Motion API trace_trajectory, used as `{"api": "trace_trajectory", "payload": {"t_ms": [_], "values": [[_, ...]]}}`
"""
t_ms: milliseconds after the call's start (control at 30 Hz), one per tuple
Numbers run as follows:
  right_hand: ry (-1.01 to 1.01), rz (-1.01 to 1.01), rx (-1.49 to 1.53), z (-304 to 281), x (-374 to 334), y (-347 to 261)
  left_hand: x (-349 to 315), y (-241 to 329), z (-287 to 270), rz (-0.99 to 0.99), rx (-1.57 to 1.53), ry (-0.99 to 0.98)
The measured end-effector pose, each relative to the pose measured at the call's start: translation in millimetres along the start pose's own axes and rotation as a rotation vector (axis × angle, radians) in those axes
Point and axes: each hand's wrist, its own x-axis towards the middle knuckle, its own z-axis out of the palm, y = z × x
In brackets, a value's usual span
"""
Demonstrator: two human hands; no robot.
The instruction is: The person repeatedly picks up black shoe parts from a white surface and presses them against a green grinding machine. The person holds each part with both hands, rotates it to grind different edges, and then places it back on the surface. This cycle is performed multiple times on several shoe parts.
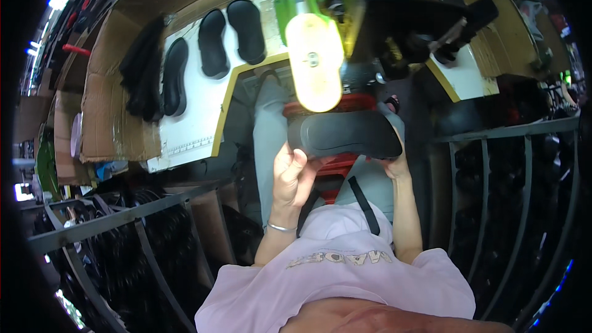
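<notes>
Shoe sole (pixel 345 134), single and black, is what we hold up before our body; its long axis runs left to right, the right end slanting slightly toward us, and we cannot tell which end is the toe. Two metal racks (pixel 111 220) flank us, one on each side. Ahead is one white table (pixel 197 111) with a yellow edge, cardboard (pixel 111 105) standing along its left side. One bright, rounded panel (pixel 316 65) shines just beyond the sole. Three more black soles (pixel 213 43) lie on the table's left part, their long axes pointing away from us. Our left hand (pixel 293 176) grasps the left end, thumb at the near edge; our right hand (pixel 394 165) grasps the right end, its fingers mostly hidden. One silver bracelet (pixel 281 228) rings our left wrist.
</notes>
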Motion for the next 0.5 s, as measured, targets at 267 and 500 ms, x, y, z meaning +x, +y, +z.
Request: {"api": "trace_trajectory", "payload": {"t_ms": [267, 500], "values": [[-0.195, 0.097, 0.309, -45, -39, -25, 52, -34, -34, 0.023, 0.121, -0.228], [0.05, -0.006, -0.151, -51, -40, -2, 56, -40, -22, -0.041, 0.211, -0.272]]}}
